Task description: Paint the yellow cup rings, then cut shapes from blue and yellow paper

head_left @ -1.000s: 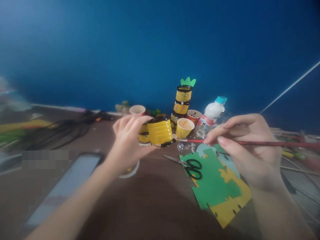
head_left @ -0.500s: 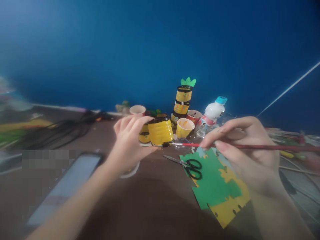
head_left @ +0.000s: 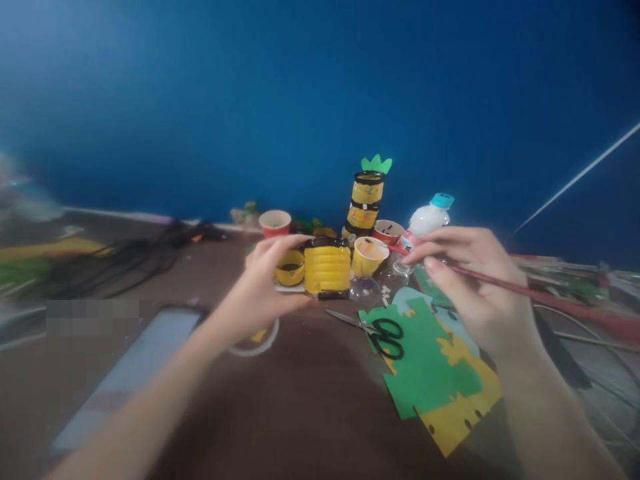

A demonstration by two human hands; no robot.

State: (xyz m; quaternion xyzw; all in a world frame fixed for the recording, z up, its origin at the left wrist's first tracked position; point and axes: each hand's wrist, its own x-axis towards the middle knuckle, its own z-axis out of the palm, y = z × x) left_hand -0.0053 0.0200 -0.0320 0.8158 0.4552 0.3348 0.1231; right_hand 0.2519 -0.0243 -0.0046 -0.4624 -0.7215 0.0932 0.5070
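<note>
My left hand [head_left: 263, 280] grips a yellow-painted ribbed bottle piece [head_left: 327, 268] by its left side, thumb below and fingers above. Black paint covers its top rim, and part of its bottom edge is black too. In my right hand [head_left: 465, 277] is a thin red paintbrush [head_left: 487, 277], pinched between thumb and fingers. Its tip reaches into the mouth of a yellow paper cup [head_left: 367, 262]. Behind that cup stands a tower of yellow and black rings [head_left: 364, 203] topped with a green paper crown [head_left: 377, 164].
Scissors [head_left: 385, 339] with black handles rest on green paper [head_left: 435, 373] and yellow paper [head_left: 447, 433]. Red cups [head_left: 275, 225] and a white bottle [head_left: 429, 220] with a blue cap stand at the back. A phone [head_left: 130, 373] lies at left, near dark cables [head_left: 145, 257].
The paintbrush has moved from the bottle piece's lower right edge up to the yellow cup. My left hand has turned the piece more upright, and black paint now shows along its bottom edge.
</note>
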